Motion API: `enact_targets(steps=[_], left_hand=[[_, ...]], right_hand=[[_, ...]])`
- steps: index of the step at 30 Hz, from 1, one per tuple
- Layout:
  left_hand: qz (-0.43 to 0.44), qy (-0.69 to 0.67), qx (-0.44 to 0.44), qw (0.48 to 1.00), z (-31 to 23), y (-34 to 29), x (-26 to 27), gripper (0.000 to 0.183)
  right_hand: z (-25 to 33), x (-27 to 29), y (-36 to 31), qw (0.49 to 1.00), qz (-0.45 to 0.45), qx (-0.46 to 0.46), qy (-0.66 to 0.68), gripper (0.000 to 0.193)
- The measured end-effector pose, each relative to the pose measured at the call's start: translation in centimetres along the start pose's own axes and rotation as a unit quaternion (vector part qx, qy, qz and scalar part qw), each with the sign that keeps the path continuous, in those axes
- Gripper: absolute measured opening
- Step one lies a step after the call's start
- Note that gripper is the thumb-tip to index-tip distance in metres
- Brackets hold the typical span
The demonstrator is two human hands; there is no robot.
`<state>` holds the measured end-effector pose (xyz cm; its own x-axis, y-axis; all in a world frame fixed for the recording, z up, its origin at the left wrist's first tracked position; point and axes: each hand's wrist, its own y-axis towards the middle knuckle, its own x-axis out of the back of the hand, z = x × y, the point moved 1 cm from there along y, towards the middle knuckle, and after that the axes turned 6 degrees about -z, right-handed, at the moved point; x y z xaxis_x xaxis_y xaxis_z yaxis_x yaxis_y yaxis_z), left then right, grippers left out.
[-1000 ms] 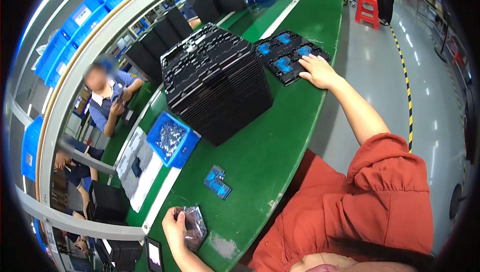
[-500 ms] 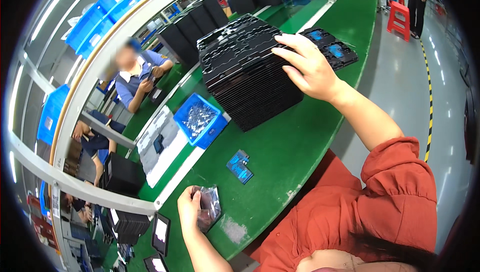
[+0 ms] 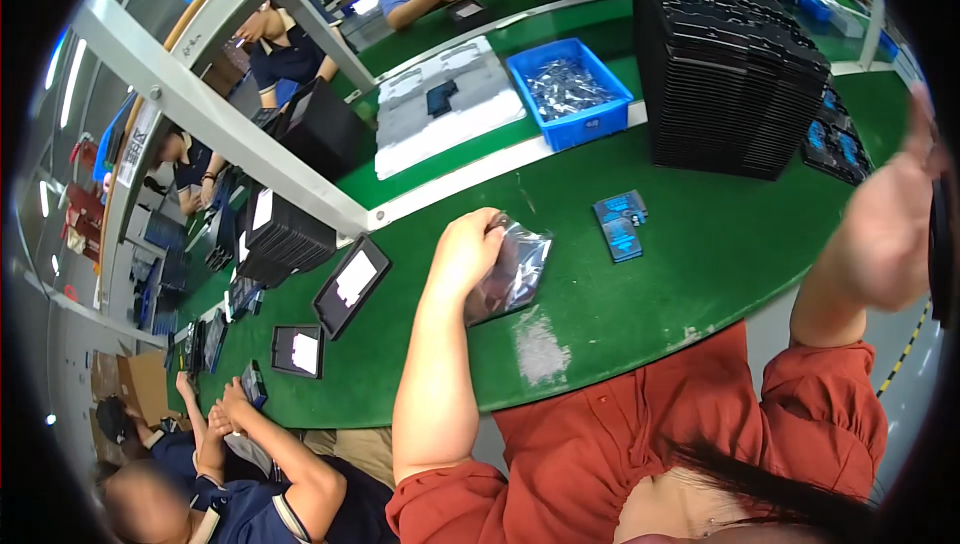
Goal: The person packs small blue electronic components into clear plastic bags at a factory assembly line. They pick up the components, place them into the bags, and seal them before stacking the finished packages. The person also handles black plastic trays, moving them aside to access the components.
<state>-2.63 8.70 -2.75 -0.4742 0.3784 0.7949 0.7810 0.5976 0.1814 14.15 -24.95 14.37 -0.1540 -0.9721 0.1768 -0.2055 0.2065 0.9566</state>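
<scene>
My left hand point(image 3: 468, 254) pinches the left side of a shiny, see-through grey plastic bag point(image 3: 520, 269) on the green table. To the right of the bag lies a small flat blue-and-black piece point(image 3: 620, 227), touched by neither hand. My right hand point(image 3: 893, 219) is raised at the far right, slightly blurred, with its fingers against a thin black tray point(image 3: 941, 234). That tray shows nearly edge-on and is mostly cut off by the picture's rim. A tall stack of black trays point(image 3: 735, 94) stands at the back right.
Behind the stack's right side lies a black tray with blue pieces point(image 3: 838, 149). A blue bin of small metal parts point(image 3: 583, 129) and a white foam sheet point(image 3: 400, 149) stand at the back. A metal post point(image 3: 250, 139) crosses the left; co-workers sit beyond and left.
My right hand has left the top of the stack and swung right with a black tray. My left hand still pinches the bag. The view has turned left.
</scene>
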Motion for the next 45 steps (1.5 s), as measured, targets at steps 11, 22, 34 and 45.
enact_targets(steps=[11,22,34,45], left_hand=[[-0.017,-0.016,0.003,1.000,-0.5,0.1,-0.5,0.029],[-0.096,-0.059,0.072,0.991,-0.1,0.3,0.2,0.032],[-0.020,0.120,0.082,0.989,-1.7,-1.0,1.7,0.052],[-0.129,-0.031,0.093,0.987,-0.3,-0.2,1.3,0.021]], right_hand=[[4.0,-15.5,-10.1,0.801,0.552,-0.015,0.230,0.072],[2.6,-15.7,-10.9,0.809,0.540,-0.046,0.229,0.069],[2.3,-16.1,-12.2,0.820,0.522,-0.044,0.232,0.070],[2.5,-16.4,-12.4,0.805,0.549,-0.039,0.220,0.068]])
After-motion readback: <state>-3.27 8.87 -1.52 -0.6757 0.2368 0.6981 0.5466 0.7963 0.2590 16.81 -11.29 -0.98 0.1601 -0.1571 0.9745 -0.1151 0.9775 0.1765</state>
